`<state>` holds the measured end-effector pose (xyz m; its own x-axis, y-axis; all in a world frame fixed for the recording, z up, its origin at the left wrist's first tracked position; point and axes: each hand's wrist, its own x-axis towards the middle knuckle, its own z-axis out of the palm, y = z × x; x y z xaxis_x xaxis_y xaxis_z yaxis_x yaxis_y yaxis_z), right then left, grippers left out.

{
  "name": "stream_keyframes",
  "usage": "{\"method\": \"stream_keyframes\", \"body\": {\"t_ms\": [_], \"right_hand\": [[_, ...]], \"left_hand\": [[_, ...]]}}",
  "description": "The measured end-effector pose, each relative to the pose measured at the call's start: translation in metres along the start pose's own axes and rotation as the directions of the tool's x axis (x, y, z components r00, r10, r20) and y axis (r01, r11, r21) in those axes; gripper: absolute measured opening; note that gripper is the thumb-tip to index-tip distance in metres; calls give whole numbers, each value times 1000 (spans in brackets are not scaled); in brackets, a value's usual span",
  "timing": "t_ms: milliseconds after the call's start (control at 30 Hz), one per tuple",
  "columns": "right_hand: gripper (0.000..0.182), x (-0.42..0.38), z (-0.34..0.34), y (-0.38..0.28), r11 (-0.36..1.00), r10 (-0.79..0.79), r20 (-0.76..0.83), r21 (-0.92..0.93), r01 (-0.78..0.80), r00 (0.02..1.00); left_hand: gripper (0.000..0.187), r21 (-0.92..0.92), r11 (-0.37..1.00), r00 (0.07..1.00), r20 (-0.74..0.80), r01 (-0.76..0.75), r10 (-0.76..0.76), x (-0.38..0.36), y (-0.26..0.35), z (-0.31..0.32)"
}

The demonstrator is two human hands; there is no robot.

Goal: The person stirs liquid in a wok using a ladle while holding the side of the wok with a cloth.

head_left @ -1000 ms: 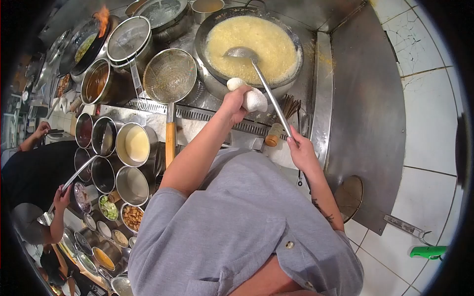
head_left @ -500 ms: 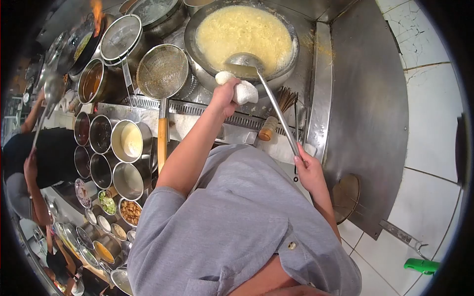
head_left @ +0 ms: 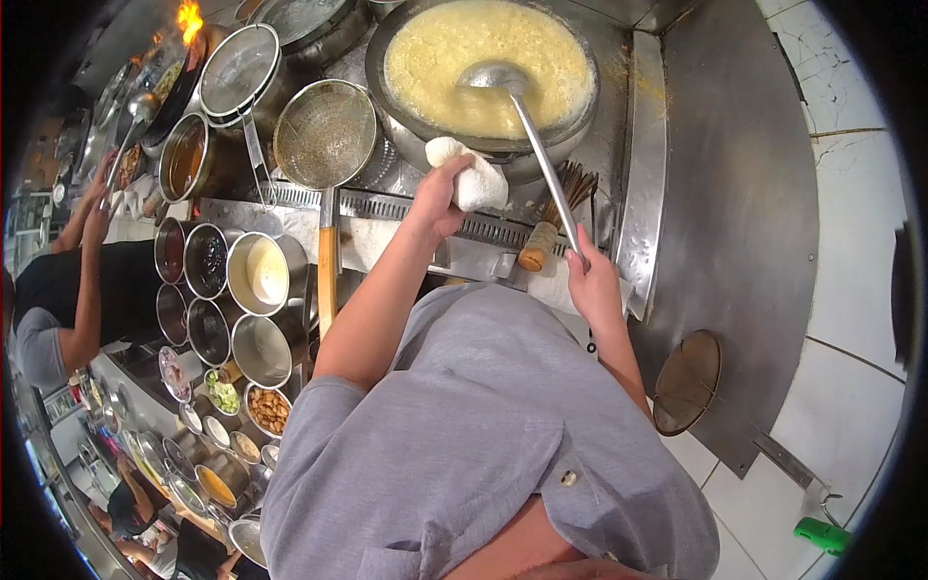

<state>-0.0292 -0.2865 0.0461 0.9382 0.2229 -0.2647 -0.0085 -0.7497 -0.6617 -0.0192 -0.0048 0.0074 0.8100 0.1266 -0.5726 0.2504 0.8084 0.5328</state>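
A folded white cloth [head_left: 478,186] is gripped in my left hand [head_left: 440,201], up against the near rim of a large wok [head_left: 375,75]. My right hand [head_left: 594,278] is closed around the end of a long metal ladle [head_left: 544,164]. The ladle's round bowl rests in pale yellow, frothy liquid [head_left: 430,63] that fills much of the wok. Just left of the ladle's handle, a bamboo brush [head_left: 541,242] lies on the stove's front ledge.
Left of the wok sit a wire strainer [head_left: 324,135] with a wooden handle and a fine sieve [head_left: 239,70]. Several metal pots [head_left: 261,350] line the left side. Flames [head_left: 189,19] rise at the back left, near another person's arms [head_left: 89,227]. A metal panel [head_left: 730,213] borders the right.
The ladle's bowl has moved from the wok's near rim farther into the yellow liquid, and my right hand has gone forward with it. My left hand stays at the rim with the cloth.
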Motion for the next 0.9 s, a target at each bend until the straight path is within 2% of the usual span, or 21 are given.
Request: {"method": "stream_keyframes", "body": {"t_ms": [100,167,200,300,600,800,900], "right_hand": [[48,14,9,-9,999,5,-21,-50,-6,1000],[48,26,15,-11,997,-19,-37,-73,17,999],[48,29,14,-21,996,28,-6,-90,-28,1000],[48,44,20,-31,993,8,-40,-121,-13,999],[47,98,30,-42,977,-22,-88,-212,2,996],[48,125,28,-52,953,-66,-103,-301,32,993],[48,134,30,-57,940,-96,-125,-339,49,987]], "left_hand": [[36,-84,996,999,48,23,-19,-7,5,-3],[36,-60,998,999,24,37,-35,-10,11,-1],[36,-45,998,999,14,44,-43,-9,14,0],[37,-95,993,996,-41,76,-80,0,16,3],[39,62,998,983,-183,30,-18,25,11,14],[33,25,998,979,-192,-64,68,32,-1,11],[33,43,997,975,-212,-59,67,30,-1,12]]}}
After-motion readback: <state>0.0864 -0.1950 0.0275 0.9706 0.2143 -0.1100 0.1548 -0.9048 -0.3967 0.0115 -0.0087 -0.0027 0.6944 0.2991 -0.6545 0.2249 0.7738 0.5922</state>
